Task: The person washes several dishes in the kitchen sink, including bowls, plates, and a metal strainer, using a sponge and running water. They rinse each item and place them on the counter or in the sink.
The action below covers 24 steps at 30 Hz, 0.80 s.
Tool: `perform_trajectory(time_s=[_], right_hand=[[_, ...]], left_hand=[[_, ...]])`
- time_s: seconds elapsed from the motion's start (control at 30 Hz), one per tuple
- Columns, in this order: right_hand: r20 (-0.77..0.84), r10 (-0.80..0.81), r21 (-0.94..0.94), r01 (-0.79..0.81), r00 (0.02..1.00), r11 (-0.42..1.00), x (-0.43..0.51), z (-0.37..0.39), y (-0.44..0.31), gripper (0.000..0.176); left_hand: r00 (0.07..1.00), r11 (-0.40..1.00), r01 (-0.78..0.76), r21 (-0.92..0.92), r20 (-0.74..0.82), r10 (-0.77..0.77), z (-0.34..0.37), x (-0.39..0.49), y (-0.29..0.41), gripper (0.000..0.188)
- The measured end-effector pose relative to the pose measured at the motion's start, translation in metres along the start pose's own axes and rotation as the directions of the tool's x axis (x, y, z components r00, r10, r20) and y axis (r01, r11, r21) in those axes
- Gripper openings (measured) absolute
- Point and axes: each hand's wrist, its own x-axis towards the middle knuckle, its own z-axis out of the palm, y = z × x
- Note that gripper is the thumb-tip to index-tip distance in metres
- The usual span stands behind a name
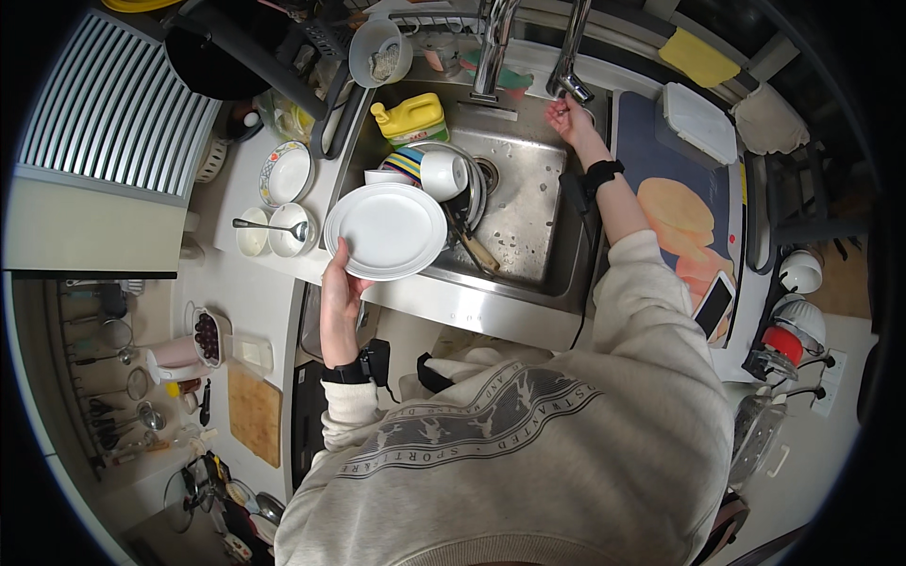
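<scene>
My left hand (343, 289) grips a round white plate (386, 230) by its lower left rim, thumb on top. The plate is over the near left edge of a stainless steel sink (524, 184) and hides part of the dishes in it. Around it in the sink are a white cup (444, 175), a striped bowl (403, 164) and a utensil with a wooden handle (483, 253). My right hand (568, 122) is raised just below the spout of the right-hand tap (577, 86), fingers loosely bent and apart. Whether it touches the tap is unclear.
A yellow jug-shaped bottle (410, 120) stands in the sink's far left corner. Left of the sink are a patterned bowl (287, 173) and a small bowl (291, 228) with a spoon (272, 225) across it. A phone (715, 304) lies right, near a lidded plastic container (699, 124).
</scene>
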Motion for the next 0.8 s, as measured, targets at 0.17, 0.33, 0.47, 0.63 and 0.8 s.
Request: perform_trajectory(time_s=[0.17,0.33,0.47,0.63,0.8], right_hand=[[0.022,-0.04,-0.093,0.042,0.999,0.995,0.006,-0.007,0.005,0.026],[0.021,-0.014,-0.193,0.018,1.0,0.981,-0.011,-0.004,-0.004,0.026],[-0.1,-0.266,-0.667,0.133,0.959,0.733,-0.046,0.019,-0.013,0.046],[0.463,-0.594,-0.736,0.658,0.658,0.156,-0.144,0.09,-0.024,0.075],[0.585,-0.307,-0.474,0.623,0.751,0.622,-0.16,0.179,-0.032,0.06]], left_hand=[[1.0,1.0,-0.007,-0.009,-0.019,0.006,-0.004,-0.012,-0.001,0.047],[0.999,0.997,-0.036,-0.07,-0.041,0.033,-0.01,-0.019,-0.003,0.046],[0.998,0.995,-0.046,-0.084,-0.047,0.043,-0.02,-0.023,-0.006,0.046],[0.997,0.992,-0.077,-0.097,-0.034,0.074,-0.02,-0.024,-0.011,0.046],[0.997,0.992,-0.078,-0.096,-0.027,0.076,-0.009,-0.023,-0.015,0.047]])
